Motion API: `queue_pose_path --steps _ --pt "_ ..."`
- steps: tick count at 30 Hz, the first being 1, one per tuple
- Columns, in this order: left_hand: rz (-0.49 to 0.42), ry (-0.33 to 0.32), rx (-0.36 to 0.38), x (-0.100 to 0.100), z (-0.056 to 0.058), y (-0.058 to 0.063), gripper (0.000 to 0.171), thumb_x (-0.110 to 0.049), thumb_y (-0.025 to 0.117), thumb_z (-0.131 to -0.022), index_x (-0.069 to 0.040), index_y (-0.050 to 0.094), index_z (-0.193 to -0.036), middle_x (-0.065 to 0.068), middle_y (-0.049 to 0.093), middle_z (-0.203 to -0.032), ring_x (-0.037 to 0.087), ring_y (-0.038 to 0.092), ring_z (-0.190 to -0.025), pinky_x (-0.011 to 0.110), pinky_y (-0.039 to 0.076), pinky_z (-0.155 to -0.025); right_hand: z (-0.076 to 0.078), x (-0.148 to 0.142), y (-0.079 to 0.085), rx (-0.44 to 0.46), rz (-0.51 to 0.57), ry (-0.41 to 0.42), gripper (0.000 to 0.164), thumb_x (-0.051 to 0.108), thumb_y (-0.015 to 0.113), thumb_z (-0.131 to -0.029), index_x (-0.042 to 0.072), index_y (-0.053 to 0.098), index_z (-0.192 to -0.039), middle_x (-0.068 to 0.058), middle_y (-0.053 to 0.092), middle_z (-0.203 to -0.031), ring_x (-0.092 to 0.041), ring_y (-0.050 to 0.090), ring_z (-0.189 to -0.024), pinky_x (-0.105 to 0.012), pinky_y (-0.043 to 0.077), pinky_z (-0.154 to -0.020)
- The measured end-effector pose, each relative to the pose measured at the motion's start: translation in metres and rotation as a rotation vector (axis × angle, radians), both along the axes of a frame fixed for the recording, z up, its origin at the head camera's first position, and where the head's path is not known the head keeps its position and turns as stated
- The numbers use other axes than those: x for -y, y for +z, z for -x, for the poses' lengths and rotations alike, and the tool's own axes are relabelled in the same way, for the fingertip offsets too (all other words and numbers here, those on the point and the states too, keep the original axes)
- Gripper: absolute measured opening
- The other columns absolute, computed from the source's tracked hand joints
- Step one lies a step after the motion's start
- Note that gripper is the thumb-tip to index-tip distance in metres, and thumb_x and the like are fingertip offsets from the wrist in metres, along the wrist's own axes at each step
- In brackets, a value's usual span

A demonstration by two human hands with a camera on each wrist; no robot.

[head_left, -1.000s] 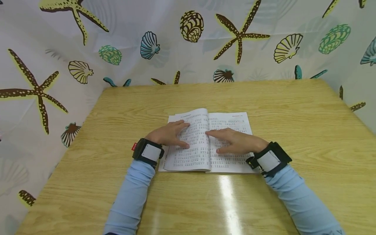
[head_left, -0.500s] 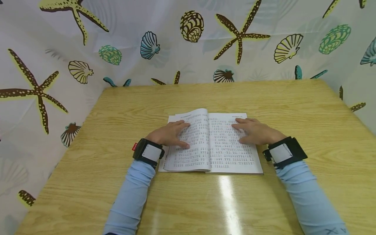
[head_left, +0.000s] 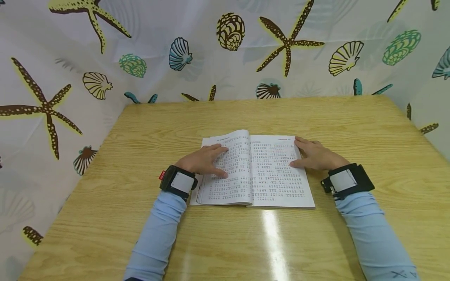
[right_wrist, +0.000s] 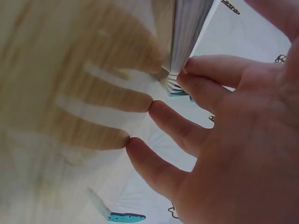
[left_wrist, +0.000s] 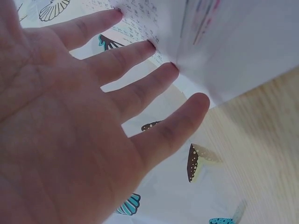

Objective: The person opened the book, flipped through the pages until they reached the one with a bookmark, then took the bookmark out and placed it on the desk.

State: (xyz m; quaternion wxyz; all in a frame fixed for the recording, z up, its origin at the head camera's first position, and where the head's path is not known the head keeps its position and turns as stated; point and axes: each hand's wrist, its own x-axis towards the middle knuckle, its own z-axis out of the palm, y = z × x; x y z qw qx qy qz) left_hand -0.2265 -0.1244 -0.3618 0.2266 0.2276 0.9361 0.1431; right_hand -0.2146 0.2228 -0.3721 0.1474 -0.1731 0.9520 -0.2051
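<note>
An open book [head_left: 275, 177] with printed pages lies on the wooden table, its left-hand pages bowing up near the spine. My left hand [head_left: 201, 160] rests on the left page with fingers spread. In the left wrist view, the fingertips of that hand [left_wrist: 79, 116] touch the printed paper. Beside the book's right edge is my right hand [head_left: 321, 156], its thumb over the right page. From the right wrist view, two fingertips of this hand [right_wrist: 233, 135] meet the page-block edge [right_wrist: 187, 32], and two others touch the glossy tabletop.
The wooden table [head_left: 242, 242] extends on all sides of the book. Behind it and along both sides hangs a white cloth [head_left: 204, 23] printed with starfish and shells.
My right hand has moved rightward, from near the spine across the right page to the book's right edge. The left hand and the book have stayed in place.
</note>
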Motion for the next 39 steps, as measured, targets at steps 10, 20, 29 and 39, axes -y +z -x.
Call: queue_pose_path --steps 10,20,29,39 --pt "-0.008 -0.019 -0.018 -0.001 0.001 -0.001 0.087 -0.039 0.078 -0.09 -0.011 0.034 -0.159 0.015 0.024 -0.166 0.036 0.021 -0.152 0.053 0.027 -0.118 0.0 -0.003 -0.001 0.002 0.003 0.001 0.087 0.029 0.07 -0.096 -0.02 0.024 -0.15 -0.044 0.02 -0.154 -0.066 0.018 -0.138 -0.07 0.019 -0.112" --pt "-0.012 -0.018 -0.017 0.0 0.0 0.001 0.086 -0.039 0.077 -0.09 -0.01 0.033 -0.159 0.015 0.023 -0.166 0.037 0.02 -0.151 0.054 0.027 -0.118 0.0 0.001 0.002 0.006 0.009 -0.025 0.085 0.026 0.07 -0.095 -0.02 0.024 -0.149 -0.042 0.025 -0.153 -0.064 0.021 -0.137 -0.069 0.02 -0.112" --pt "-0.001 -0.013 -0.014 -0.001 -0.001 0.001 0.087 -0.04 0.077 -0.09 -0.012 0.033 -0.16 0.015 0.022 -0.166 0.037 0.02 -0.152 0.055 0.027 -0.118 0.0 0.005 0.002 -0.013 0.014 -0.047 0.077 0.021 0.074 -0.093 -0.021 0.035 -0.144 -0.041 0.039 -0.145 -0.057 0.037 -0.132 -0.065 0.031 -0.109" --pt "0.0 -0.015 -0.019 -0.002 0.0 0.001 0.087 -0.039 0.078 -0.09 -0.011 0.034 -0.159 0.015 0.022 -0.166 0.037 0.02 -0.151 0.054 0.026 -0.118 -0.004 0.019 0.007 -0.133 0.044 -0.117 0.064 0.004 0.075 -0.089 -0.017 0.044 -0.14 -0.037 0.05 -0.135 -0.05 0.048 -0.12 -0.059 0.042 -0.102"
